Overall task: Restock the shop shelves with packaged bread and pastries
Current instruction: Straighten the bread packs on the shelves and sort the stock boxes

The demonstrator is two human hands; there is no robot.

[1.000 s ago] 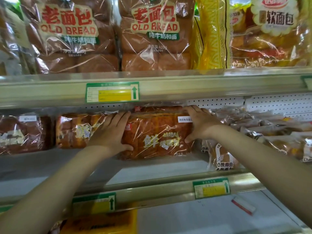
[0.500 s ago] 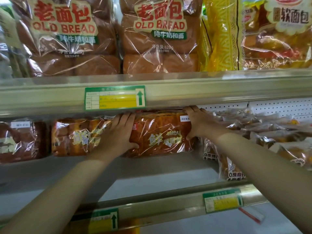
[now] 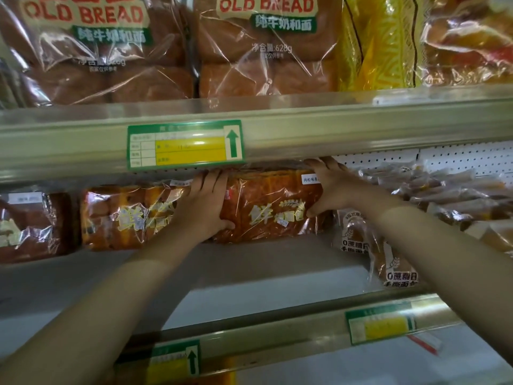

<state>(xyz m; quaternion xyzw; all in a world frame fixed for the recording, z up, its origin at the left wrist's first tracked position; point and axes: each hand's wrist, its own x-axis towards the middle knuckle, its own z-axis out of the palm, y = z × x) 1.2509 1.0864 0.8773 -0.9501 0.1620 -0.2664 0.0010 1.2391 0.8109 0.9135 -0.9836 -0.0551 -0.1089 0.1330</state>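
Observation:
A packaged orange-brown loaf (image 3: 272, 207) in clear wrap with gold lettering lies at the back of the middle shelf (image 3: 249, 262). My left hand (image 3: 204, 207) grips its left end, thumb under the front edge. My right hand (image 3: 329, 187) holds its right end, fingers over the top and thumb at the front. Both forearms reach in under the upper shelf rail (image 3: 333, 126).
A matching loaf (image 3: 125, 218) lies just left of the held one, and a darker one (image 3: 30, 226) sits further left. Small wrapped breads (image 3: 394, 262) and stacked pastry packs (image 3: 458, 195) fill the right. Large "OLD BREAD" bags (image 3: 266, 45) stand on the upper shelf.
Both hands have pushed the loaf further back on the shelf, and the view has moved closer and slightly up.

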